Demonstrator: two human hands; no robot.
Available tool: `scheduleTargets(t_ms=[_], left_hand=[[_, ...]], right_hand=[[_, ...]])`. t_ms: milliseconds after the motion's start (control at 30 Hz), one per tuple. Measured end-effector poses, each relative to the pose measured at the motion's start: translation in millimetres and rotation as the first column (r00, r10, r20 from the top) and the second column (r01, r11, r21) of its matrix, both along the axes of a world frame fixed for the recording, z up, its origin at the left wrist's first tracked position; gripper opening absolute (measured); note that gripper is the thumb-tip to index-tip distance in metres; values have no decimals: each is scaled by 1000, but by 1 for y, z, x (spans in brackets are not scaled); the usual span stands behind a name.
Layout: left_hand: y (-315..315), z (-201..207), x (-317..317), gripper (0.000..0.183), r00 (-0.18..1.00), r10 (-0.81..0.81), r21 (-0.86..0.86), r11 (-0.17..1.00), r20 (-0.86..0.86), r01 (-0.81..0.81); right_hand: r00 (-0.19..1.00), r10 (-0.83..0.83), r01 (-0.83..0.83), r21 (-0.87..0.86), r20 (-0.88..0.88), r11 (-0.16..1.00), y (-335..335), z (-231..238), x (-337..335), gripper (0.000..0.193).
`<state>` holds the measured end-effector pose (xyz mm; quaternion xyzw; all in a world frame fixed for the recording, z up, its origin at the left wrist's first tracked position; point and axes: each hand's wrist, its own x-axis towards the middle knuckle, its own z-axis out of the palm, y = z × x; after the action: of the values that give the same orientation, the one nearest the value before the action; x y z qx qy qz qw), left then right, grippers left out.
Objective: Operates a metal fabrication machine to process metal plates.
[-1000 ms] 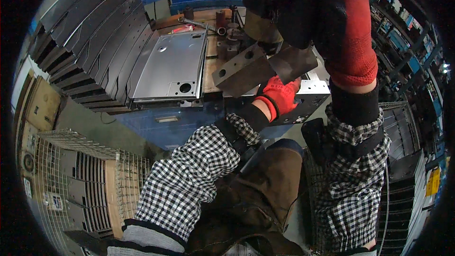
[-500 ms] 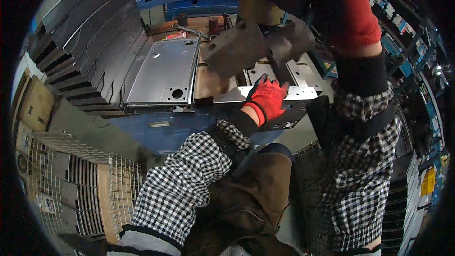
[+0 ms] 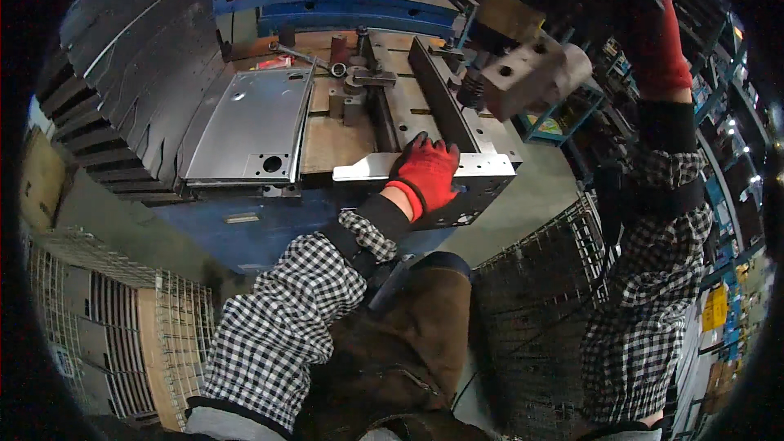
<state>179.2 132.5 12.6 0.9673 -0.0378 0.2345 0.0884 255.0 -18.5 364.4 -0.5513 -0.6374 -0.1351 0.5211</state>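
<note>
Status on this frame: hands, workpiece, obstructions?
Left hand on the bent metal panel, at the near edge of the worktable. Right hand raised, fingers lost in shadow. Possible obstruction: metal block hanging beyond the panel's right end.

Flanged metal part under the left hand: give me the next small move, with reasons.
Perhaps ease the holed block inward with the raised right hand: in view it is up and right of the flanged metal part, where the left hand rests.

A bent metal plate [image 3: 483, 166] lies crosswise under the left hand [image 3: 426, 173], pale flange [image 3: 367, 167] above dark holed side [image 3: 483, 195].
</note>
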Motion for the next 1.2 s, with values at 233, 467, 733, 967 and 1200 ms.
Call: scheduleTargets(t_ms=[233, 467, 733, 967, 1200], left_hand=[[-5, 4, -4, 80, 1000, -11, -12, 1000, 18, 11], [-4, 12, -10, 84, 1000, 7, 29, 1000, -27, -6], [-7, 20, -14, 82, 1000, -3, -2, 1000, -18, 3], [-13, 27, -16, 81, 996, 42, 36, 999, -82, -39], [-11, 20, -10, 81, 996, 36, 44, 998, -83, -33]], right_hand=[[982, -29, 20, -52, -185, 998, -35, 0, 27, 54], [968, -21, 5, -66, -251, 998, -44, -11, 43, 57], [953, -31, 8, -78, -301, 997, -56, -29, 50, 59], [942, -34, 8, -80, -334, 997, -67, -42, 46, 62], [952, -38, 26, -41, -303, 999, -70, -53, 38, 62]])
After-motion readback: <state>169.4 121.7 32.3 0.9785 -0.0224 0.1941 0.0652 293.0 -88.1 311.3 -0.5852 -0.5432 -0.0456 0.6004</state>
